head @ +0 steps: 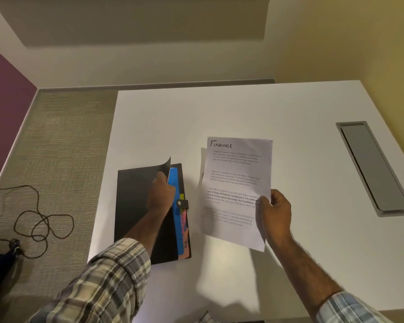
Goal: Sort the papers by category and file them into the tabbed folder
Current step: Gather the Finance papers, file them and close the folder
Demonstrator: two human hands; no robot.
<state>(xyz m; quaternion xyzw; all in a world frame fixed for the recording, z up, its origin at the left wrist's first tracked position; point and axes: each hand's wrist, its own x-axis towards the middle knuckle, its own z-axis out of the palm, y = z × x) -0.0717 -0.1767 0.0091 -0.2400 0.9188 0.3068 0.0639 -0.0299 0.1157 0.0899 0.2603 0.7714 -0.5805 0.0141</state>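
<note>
1. Nearest the camera, two plaid sleeves come in from the lower edge: the left sleeve (103, 283) rolled up the forearm, and the right sleeve (350, 308) at the bottom right corner.
2. The left grip (160, 194) is closed on the front cover of the black folder (133, 206), with its fingers curled round the cover's free edge. The cover is lifted and its far corner curls upward above the grip.
3. Just right of the left grip, inside the raised cover, a blue divider (173, 183) shows. A small yellow tab (182, 196), a black clasp strap (182, 203) and a pink tab (184, 220) lie along the folder's edge. A tab nearer the camera reads "HR".
4. The right grip (276, 213) pinches a white sheet (236, 183) at its right edge, thumb on the printed face. The sheet stretches left of and beyond this grip and is held up off the bench (289, 113), with its shadow below. It is headed "FINANCE" in handwriting over blocks of print, and hangs between the two grips, apart from the folder.
5. The folder lies flat on the white bench under the left grip.
6. Well right of and beyond the right grip, a grey cable hatch (373, 169) is set into the bench.
7. Left of the left grip, off the bench, a dark cord (42, 220) loops over the carpet floor (63, 136).
8. Furthest left stands a purple wall (5, 113).
</note>
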